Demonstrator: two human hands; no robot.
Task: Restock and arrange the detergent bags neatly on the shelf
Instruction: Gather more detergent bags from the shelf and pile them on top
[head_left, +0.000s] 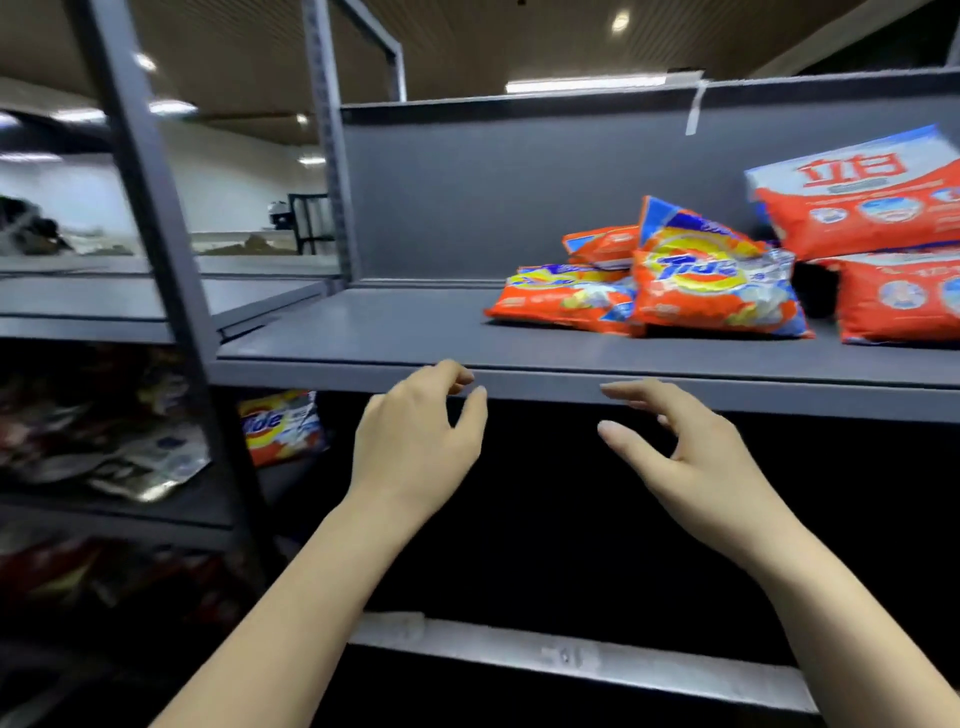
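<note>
Two bare hands, left hand (415, 441) and right hand (691, 457), hover before the grey shelf (363, 332) edge, fingers loosely curled and holding nothing. Beyond, on its right half, Tide detergent bags (711, 280) lie heaped beside red-and-white bags (857, 197) cut off by the frame. Below left, another Tide bag (280, 423) sits half hidden by an upright post (156, 208). Blurred ceiling lights (584, 83) glow behind.

Matt grey metal shelf (363, 332) w/ glossy, crinkly plastic detergent bags (711, 280).
</note>
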